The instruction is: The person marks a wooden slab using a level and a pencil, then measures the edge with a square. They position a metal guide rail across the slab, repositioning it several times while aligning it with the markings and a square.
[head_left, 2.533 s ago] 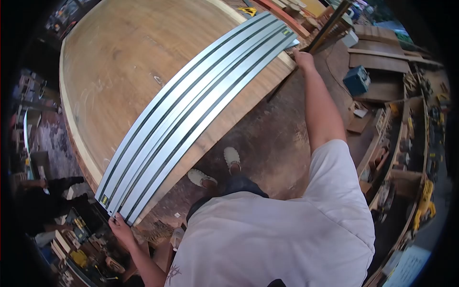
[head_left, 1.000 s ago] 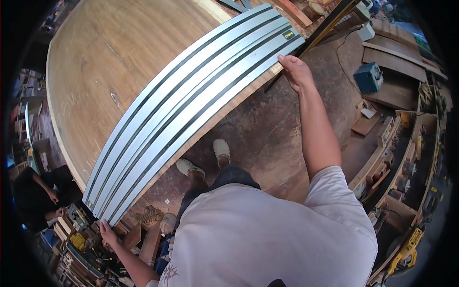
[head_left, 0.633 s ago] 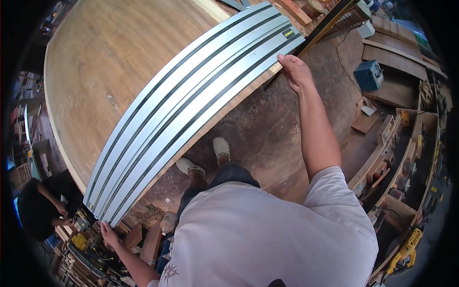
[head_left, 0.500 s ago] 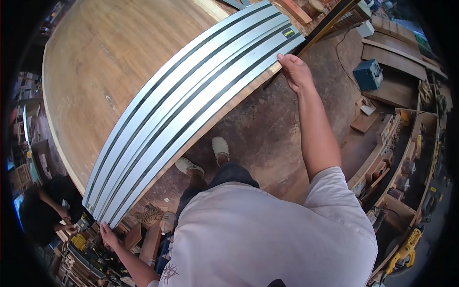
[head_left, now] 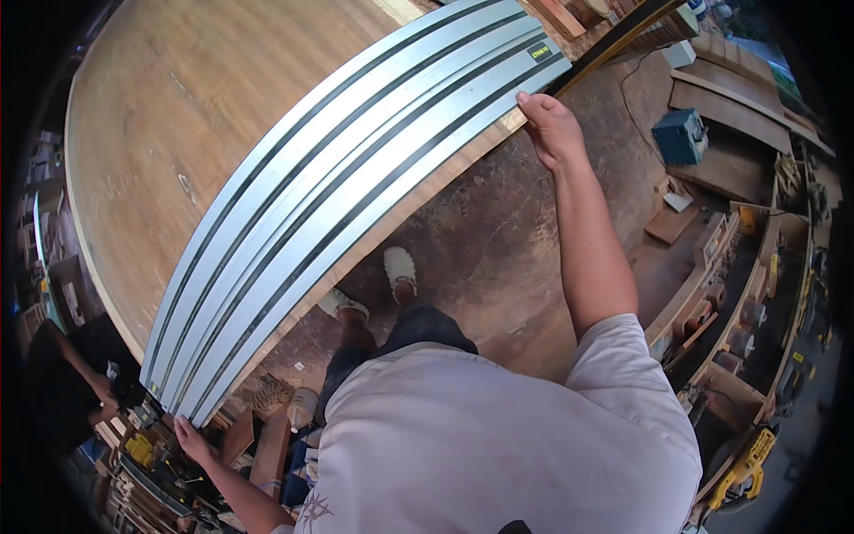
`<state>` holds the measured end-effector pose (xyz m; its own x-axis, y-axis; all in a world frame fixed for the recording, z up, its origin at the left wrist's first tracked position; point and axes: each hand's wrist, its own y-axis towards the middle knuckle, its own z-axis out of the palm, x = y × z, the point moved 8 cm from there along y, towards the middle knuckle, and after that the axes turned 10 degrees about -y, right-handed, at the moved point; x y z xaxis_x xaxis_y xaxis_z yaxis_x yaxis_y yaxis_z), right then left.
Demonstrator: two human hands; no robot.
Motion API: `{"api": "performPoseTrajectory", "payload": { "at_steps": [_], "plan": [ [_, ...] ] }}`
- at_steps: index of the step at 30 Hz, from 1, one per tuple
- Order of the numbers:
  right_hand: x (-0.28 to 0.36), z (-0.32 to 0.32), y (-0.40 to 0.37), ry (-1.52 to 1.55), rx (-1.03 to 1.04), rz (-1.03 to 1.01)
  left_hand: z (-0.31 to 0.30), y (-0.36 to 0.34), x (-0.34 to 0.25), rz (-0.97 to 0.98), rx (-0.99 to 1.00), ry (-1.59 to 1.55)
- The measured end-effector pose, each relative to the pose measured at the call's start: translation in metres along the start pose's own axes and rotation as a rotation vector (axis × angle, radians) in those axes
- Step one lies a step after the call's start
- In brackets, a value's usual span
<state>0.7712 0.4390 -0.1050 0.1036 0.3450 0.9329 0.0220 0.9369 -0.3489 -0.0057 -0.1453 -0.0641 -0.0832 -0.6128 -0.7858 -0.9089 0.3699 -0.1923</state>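
Note:
A long silver guide rail with dark lengthwise strips (head_left: 356, 178) lies along the near edge of a large wooden slab (head_left: 178, 133), looking curved in the wide lens. My right hand (head_left: 553, 129) pinches the rail's near edge close to its far right end, beside a small black and yellow label. At the opposite end, low on the left, my left hand (head_left: 193, 440) grips the rail's corner between thumb and fingers. The undersides of both grips are hidden below the rail. A strip of bare wood shows between the rail and the slab's near edge.
Another person (head_left: 80, 374) stands at the lower left, by the slab's corner. A blue toolbox (head_left: 680, 137) sits on the floor at right. Wooden trays of tools (head_left: 725, 383) and a yellow power tool (head_left: 745, 467) line the right side.
The rail, slab and both hands have shifted slightly left in view, with more bare wood along the near edge. Both hands keep their hold. The other person's arm has moved.

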Motion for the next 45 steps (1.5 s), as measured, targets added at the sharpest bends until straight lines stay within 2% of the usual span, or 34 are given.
{"api": "performPoseTrajectory", "payload": {
  "at_steps": [5, 11, 33, 35, 36, 38, 39, 40, 41, 42, 43, 44, 45],
  "plan": [
    [-0.001, -0.002, 0.001, -0.006, -0.003, 0.005, -0.001, 0.0, -0.005, 0.027, -0.04, 0.086],
    [0.0, 0.0, -0.001, 0.004, 0.036, 0.015, -0.001, 0.003, 0.0, 0.023, 0.002, -0.003],
    [-0.011, -0.01, 0.005, -0.03, -0.001, 0.034, 0.01, -0.014, -0.021, 0.006, -0.02, 0.082],
    [-0.015, -0.013, 0.012, -0.056, 0.02, 0.004, -0.018, 0.014, 0.015, 0.047, -0.045, 0.214],
    [-0.014, -0.011, 0.01, -0.04, 0.017, 0.021, -0.023, 0.021, 0.032, 0.041, -0.031, 0.093],
    [-0.018, -0.018, 0.018, -0.088, 0.059, 0.012, -0.038, 0.031, 0.058, 0.001, -0.029, 0.124],
    [-0.018, -0.02, 0.021, -0.063, 0.102, 0.0, -0.028, 0.017, 0.044, -0.025, -0.05, 0.079],
    [-0.02, -0.026, 0.026, -0.101, 0.123, 0.002, -0.021, 0.007, 0.029, 0.059, -0.073, 0.045],
    [-0.036, -0.049, 0.048, -0.094, 0.106, 0.044, -0.008, -0.012, 0.003, -0.057, -0.089, 0.09],
    [-0.042, -0.054, 0.056, -0.084, 0.087, 0.089, -0.006, -0.014, 0.006, -0.061, -0.078, -0.023],
    [-0.046, -0.059, 0.065, -0.029, 0.172, 0.089, 0.006, -0.025, -0.016, -0.049, 0.004, -0.022],
    [-0.044, -0.059, 0.065, -0.038, 0.147, 0.087, 0.004, -0.015, 0.008, -0.046, 0.016, -0.209],
    [-0.044, -0.058, 0.064, -0.047, 0.111, 0.093, 0.006, -0.021, 0.006, -0.063, 0.027, -0.278]
  ]
}}
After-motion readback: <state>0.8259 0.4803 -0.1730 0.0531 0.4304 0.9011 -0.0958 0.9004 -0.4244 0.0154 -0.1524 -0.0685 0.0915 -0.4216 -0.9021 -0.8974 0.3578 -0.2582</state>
